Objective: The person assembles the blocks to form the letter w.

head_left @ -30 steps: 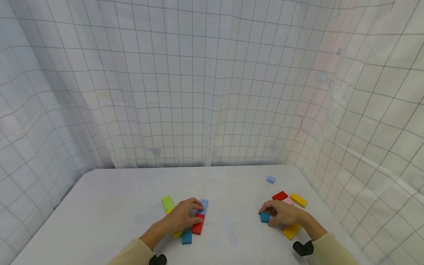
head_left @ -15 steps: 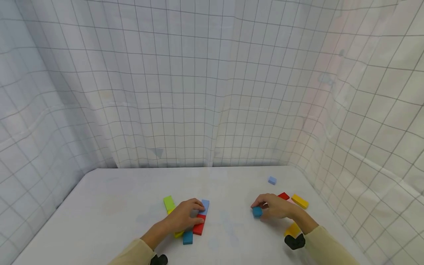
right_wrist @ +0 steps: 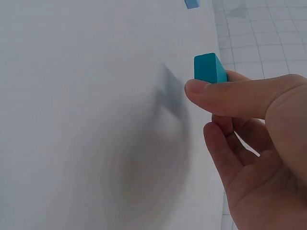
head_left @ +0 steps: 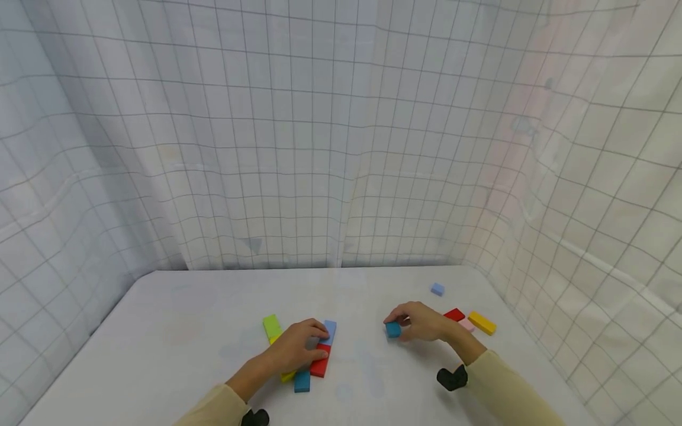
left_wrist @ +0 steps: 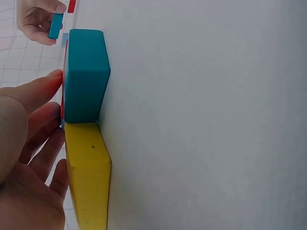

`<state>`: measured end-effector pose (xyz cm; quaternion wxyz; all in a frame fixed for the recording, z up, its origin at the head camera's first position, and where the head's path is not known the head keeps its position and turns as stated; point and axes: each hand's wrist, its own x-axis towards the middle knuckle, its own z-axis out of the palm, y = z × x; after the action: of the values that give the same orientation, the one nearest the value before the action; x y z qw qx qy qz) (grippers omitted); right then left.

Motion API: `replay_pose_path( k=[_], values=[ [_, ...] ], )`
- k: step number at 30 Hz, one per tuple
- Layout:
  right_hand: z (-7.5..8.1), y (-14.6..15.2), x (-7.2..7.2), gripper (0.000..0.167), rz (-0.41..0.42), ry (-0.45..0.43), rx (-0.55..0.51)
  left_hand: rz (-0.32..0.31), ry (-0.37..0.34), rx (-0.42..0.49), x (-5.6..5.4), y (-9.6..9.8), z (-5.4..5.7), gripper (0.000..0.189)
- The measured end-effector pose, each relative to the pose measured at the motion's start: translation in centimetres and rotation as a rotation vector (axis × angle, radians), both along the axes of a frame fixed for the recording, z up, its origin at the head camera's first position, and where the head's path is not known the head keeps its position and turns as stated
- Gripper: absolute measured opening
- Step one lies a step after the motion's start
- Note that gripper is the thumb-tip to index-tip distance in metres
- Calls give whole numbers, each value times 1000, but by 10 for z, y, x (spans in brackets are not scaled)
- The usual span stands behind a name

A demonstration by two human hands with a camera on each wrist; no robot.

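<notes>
My right hand pinches a small teal block between thumb and fingers. In the right wrist view the teal block is raised off the table, its shadow below. My left hand rests over a group of flat-lying blocks, its thumb on a red block and its fingertips at a light blue block. A green block, a yellow block and another teal block belong to this group. The hand partly hides the yellow one.
On the right lie a red block, a pink block and a yellow-orange block. Farther back is a small light blue block. Gridded white curtains hang behind and beside the white table.
My right hand has lifted the teal block and carried it left and slightly away from me, leaving the right-hand blocks. The left hand has stayed in place.
</notes>
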<state>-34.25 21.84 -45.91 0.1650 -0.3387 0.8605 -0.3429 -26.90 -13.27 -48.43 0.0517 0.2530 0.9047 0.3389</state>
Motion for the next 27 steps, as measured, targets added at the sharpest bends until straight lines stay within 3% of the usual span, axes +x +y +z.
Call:
replay_pose_path(
  k=[13, 27],
  values=[
    [-7, -43, -13, 32, -16, 63, 7, -3, 4, -5, -2, 0, -1, 34],
    [-19, -84, -20, 36, -65, 68, -29, 2, 6, -24, -2, 0, -2, 33]
  ],
)
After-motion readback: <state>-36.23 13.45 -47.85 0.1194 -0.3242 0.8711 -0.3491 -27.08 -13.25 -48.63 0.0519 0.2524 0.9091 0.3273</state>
